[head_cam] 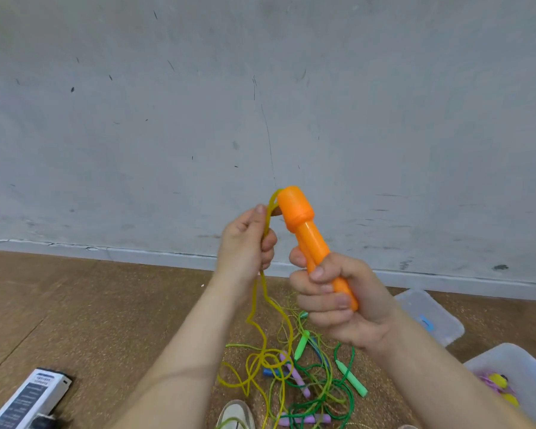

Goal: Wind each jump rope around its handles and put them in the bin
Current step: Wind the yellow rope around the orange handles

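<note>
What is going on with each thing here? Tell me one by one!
Orange handles: held together, tilted, not yet wound.
Yellow rope: pinched near the top, hanging loose to the floor.
Left hand: closed on the yellow rope.
Right hand: grip shut around the orange handles.
Rope pile: tangled, unwound, on the floor.
Bin: open, yellow handles and a pink rope inside.
Lid: off, lying on the floor.

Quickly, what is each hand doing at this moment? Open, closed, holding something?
Left hand: closed, pinching the yellow rope near the handle top.
Right hand: closed around the orange handles, held upright.
</note>
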Demonstrator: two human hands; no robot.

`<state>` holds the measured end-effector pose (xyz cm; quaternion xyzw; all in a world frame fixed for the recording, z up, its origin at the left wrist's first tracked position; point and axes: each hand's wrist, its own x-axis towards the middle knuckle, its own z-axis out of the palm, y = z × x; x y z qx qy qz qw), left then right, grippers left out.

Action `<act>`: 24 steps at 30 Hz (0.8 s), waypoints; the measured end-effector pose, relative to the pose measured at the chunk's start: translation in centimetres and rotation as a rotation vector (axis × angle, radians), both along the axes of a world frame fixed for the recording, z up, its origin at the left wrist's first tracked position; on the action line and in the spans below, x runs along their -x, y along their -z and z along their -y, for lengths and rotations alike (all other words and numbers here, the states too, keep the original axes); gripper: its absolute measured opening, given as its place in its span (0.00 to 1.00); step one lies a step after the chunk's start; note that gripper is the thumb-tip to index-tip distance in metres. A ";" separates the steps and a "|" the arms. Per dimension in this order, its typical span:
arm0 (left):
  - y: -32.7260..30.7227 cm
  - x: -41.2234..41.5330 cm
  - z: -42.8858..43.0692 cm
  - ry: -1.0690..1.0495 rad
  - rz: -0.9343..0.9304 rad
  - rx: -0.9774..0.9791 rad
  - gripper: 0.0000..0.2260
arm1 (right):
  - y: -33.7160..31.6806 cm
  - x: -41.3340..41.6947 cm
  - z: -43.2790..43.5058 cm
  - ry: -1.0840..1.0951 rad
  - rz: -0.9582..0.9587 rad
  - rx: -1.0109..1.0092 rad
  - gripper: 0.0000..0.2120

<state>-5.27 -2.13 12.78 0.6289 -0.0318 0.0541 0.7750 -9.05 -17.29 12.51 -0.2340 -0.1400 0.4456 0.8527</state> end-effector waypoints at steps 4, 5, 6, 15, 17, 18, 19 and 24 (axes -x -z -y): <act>1.9 -0.2 1.6 -0.159 0.223 -0.714 0.13 | -0.6 0.0 -1.8 0.304 -0.128 0.010 0.14; 2.1 -0.1 1.8 -0.096 0.239 -0.856 0.12 | -0.7 -0.3 -1.9 0.407 -0.142 0.105 0.12; 2.2 -0.1 2.0 -0.047 0.239 -0.987 0.11 | -0.6 -0.7 -1.8 0.507 -0.140 0.236 0.12; 0.6 1.1 1.9 0.049 0.427 -1.393 0.07 | 1.7 -2.6 0.5 1.041 0.600 1.381 0.14; 0.5 1.5 1.7 0.069 0.455 -1.534 0.06 | 1.9 -2.5 1.2 0.968 0.915 1.692 0.14; 0.5 1.7 1.7 0.093 0.458 -1.611 0.06 | 1.9 -2.5 1.4 0.895 1.035 1.804 0.13; 0.5 2.0 1.8 0.123 0.463 -1.680 0.06 | 1.9 -2.4 1.5 0.809 1.119 1.883 0.13; 0.2 3.1 1.5 0.217 0.500 -1.633 0.03 | 1.9 -1.9 1.6 0.376 1.251 1.992 0.09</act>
